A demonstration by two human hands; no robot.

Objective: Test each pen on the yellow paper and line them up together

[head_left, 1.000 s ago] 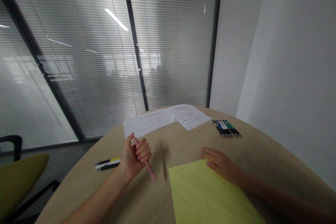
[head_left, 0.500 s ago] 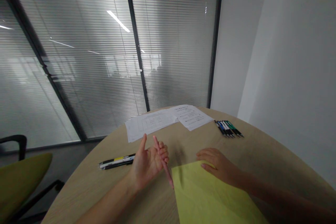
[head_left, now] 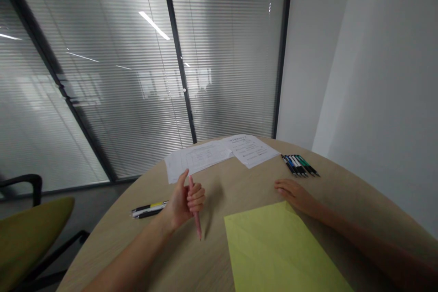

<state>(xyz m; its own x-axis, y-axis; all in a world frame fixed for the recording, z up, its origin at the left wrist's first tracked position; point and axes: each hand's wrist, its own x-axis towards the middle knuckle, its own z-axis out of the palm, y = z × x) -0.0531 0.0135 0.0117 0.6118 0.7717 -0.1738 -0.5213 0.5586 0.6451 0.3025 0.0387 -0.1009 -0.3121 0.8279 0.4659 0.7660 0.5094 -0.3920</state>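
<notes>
A yellow sheet (head_left: pixel 280 251), thin, straight-edged and lightly creased, is laid flat on the bench (head_left: pixel 246 187), whose pale wood-grain top is rounded at the far rim. Left of the sheet, a slim pink pen (head_left: pixel 197 224) is grasped in the left hand (head_left: pixel 186 203), fingers curled round the barrel, thumb raised, tip pointed down; contact of the tip with the bench cannot be determined. The right hand (head_left: pixel 297 197) is found released, fingers extended together, at the sheet's far right corner. Three pens (head_left: pixel 148 211), with yellow, white and black barrels, are set beside the left wrist. A row of slender pens (head_left: pixel 299 165) is aligned beyond the right hand. Farther out, printed white papers (head_left: pixel 198 157) are overlapped near the rim. A chair with a smooth olive seat (head_left: pixel 30 232) is seen at left. Beyond, a dark-framed glass partition (head_left: pixel 232 54) is backed by fine slatted blinds.

Compared with half a second earlier, the left fingers, then loosened with the palm exposed, are closed; the pen tip is shifted left, clear of the yellow sheet. The right hand is moved outward, and the previously covered corner is exposed.
</notes>
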